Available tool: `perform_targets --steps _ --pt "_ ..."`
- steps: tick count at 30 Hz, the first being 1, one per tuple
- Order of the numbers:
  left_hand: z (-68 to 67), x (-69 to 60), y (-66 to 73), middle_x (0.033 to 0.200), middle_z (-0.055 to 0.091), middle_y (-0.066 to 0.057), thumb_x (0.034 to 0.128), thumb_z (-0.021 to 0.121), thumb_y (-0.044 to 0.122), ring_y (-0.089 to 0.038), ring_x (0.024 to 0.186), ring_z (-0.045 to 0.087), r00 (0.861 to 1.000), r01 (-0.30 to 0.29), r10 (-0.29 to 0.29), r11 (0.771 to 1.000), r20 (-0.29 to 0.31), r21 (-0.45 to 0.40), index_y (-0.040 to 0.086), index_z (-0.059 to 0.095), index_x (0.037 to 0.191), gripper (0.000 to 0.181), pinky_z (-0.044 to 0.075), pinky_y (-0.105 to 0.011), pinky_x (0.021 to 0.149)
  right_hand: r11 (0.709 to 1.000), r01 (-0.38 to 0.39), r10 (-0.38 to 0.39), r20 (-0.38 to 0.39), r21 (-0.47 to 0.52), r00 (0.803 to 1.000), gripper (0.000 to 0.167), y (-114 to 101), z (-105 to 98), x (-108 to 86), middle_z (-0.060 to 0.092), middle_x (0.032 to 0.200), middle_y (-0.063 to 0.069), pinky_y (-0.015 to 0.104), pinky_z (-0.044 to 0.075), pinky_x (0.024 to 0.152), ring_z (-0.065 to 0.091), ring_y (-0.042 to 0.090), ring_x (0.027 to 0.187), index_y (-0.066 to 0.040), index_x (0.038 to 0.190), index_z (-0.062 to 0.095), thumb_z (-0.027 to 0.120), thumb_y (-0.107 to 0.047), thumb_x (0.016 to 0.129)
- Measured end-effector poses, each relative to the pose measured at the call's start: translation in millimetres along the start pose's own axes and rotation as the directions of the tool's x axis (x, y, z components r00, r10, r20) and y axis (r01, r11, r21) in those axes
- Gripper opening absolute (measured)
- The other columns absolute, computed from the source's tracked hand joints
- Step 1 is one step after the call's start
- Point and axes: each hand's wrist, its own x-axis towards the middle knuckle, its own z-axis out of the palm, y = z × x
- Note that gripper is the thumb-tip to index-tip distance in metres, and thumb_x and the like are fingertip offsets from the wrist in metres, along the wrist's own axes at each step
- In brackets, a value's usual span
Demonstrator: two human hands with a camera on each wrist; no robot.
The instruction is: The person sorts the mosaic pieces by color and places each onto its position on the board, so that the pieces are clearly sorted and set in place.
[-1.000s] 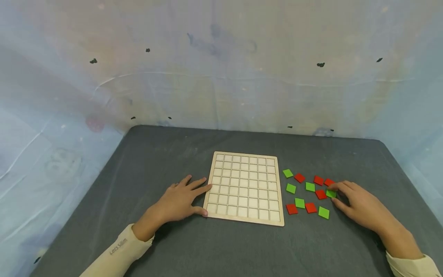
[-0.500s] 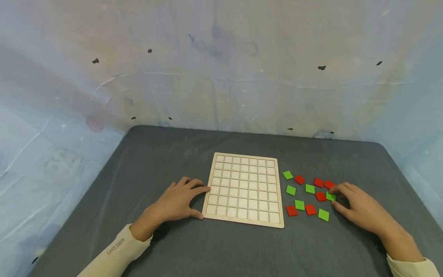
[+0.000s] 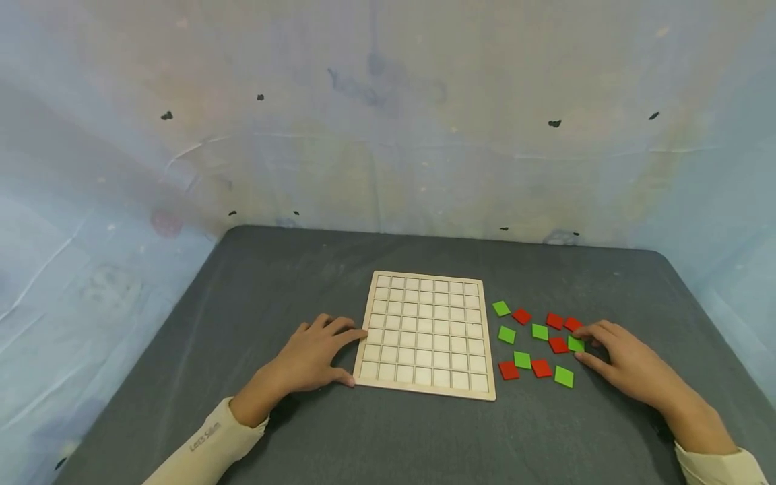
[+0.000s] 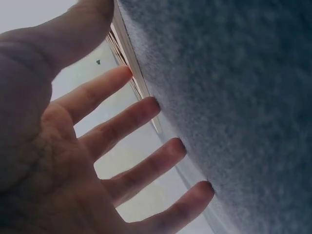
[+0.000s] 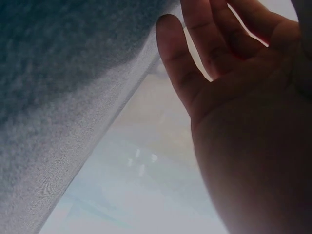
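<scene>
A pale wooden board [image 3: 424, 389] with a grid of square recesses lies flat. At its left edge rests my left hand [image 3: 306, 360], index fingertip on the rim and thumb at the near corner; the left wrist view shows its fingers [image 4: 141, 113] spread beside the board's edge [image 4: 131, 58]. My right hand [image 3: 633, 364] is at the right end of a group of flat tiles, its index finger and thumb apart around a green tile [image 3: 576, 344]. In the right wrist view, that hand [image 5: 243, 107] has slightly bent fingers, and no tile shows there.
Right of the board lie several loose red tiles [image 3: 541, 368] and green tiles [image 3: 506, 335], some touching. All rest on a dark grey table [image 3: 388, 444]. A pale patterned cloth [image 3: 388, 135] hangs behind and at the sides.
My left hand has drawn back slightly, its thumb moving from on top of the board's near left corner to the edge. My right hand has barely moved, and the tiles keep their arrangement.
</scene>
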Motion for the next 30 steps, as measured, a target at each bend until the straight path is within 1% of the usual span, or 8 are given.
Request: perform_targets --steps 5,9,13,16,19,21,26,30 --pt "0.3 -2.0 -0.3 0.146 0.049 -0.002 0.0776 0.079 0.049 -0.033 0.129 0.046 1.000 -0.006 0.006 1.000 0.005 -0.014 0.029 0.052 0.145 0.075 0.043 -0.060 0.090 0.999 0.032 -0.032 -0.017 -0.027 0.999 0.030 2.2 0.3 0.8 0.065 0.114 0.004 0.042 0.051 0.076 0.060 0.018 0.093 -0.014 0.115 0.068 0.073 -0.031 0.091" --pt "1.0 -0.4 0.6 0.144 0.050 -0.001 0.0801 0.078 0.046 -0.033 0.128 0.047 1.000 0.002 -0.002 1.000 -0.005 -0.019 0.030 0.053 0.144 0.070 0.044 -0.058 0.089 0.997 0.071 -0.074 -0.064 -0.044 0.995 0.027 6.0 2.7 -1.8 0.066 0.110 -0.001 0.037 0.052 0.073 0.060 0.013 0.089 -0.018 0.112 0.069 0.077 -0.027 0.088" --pt "1.5 0.6 1.8 0.143 0.051 -0.002 0.0799 0.078 0.044 -0.034 0.126 0.048 1.000 0.016 -0.016 1.000 -0.016 -0.024 0.030 0.055 0.143 0.069 0.044 -0.056 0.087 0.992 0.115 -0.120 -0.107 -0.051 0.987 0.028 9.6 4.9 -3.8 0.066 0.108 -0.003 0.033 0.052 0.072 0.061 0.010 0.087 -0.019 0.110 0.069 0.080 -0.022 0.085" --pt "0.1 -0.3 3.2 0.144 0.051 -0.002 0.0798 0.079 0.043 -0.034 0.127 0.047 1.000 0.025 -0.026 0.999 -0.007 -0.039 0.029 0.056 0.142 0.068 0.044 -0.059 0.089 0.987 0.149 -0.155 -0.136 -0.055 0.979 0.029 10.9 5.0 -2.9 0.065 0.106 -0.003 0.032 0.052 0.071 0.060 0.008 0.087 -0.019 0.109 0.069 0.081 -0.018 0.082" --pt "-1.7 -2.1 4.1 0.145 0.051 -0.001 0.0781 0.081 0.043 -0.034 0.128 0.046 1.000 0.021 -0.021 0.999 0.006 -0.047 0.030 0.057 0.141 0.069 0.044 -0.062 0.091 0.983 0.170 -0.178 -0.160 -0.064 0.971 0.031 10.5 5.2 -1.6 0.065 0.106 -0.004 0.031 0.052 0.072 0.060 0.007 0.087 -0.019 0.108 0.068 0.082 -0.015 0.081" --pt "-2.0 -2.8 4.0 0.144 0.052 0.001 0.0758 0.082 0.044 -0.032 0.127 0.047 1.000 0.020 -0.020 0.999 0.003 -0.044 0.031 0.058 0.140 0.070 0.044 -0.062 0.091 0.982 0.176 -0.185 -0.165 -0.065 0.969 0.031 10.2 5.2 -0.9 0.065 0.107 -0.004 0.031 0.052 0.073 0.059 0.007 0.088 -0.019 0.108 0.068 0.082 -0.014 0.081" --pt "0.6 -1.1 3.2 0.138 0.056 0.004 0.0704 0.085 0.045 -0.028 0.120 0.050 0.999 0.011 -0.012 1.000 -0.035 -0.023 0.032 0.061 0.135 0.069 0.046 -0.056 0.087 0.988 0.152 -0.156 -0.139 -0.039 0.978 0.028 9.9 5.7 -2.5 0.065 0.108 -0.004 0.030 0.053 0.073 0.060 0.006 0.088 -0.018 0.109 0.067 0.080 -0.015 0.084" --pt "3.2 0.8 3.3 0.137 0.056 0.004 0.0684 0.085 0.046 -0.026 0.116 0.051 0.999 0.001 -0.001 1.000 -0.053 -0.012 0.032 0.062 0.134 0.071 0.046 -0.052 0.083 0.990 0.138 -0.141 -0.130 -0.027 0.981 0.027 9.7 5.5 -4.3 0.064 0.107 -0.003 0.029 0.053 0.072 0.060 0.006 0.087 -0.018 0.110 0.067 0.079 -0.016 0.085"
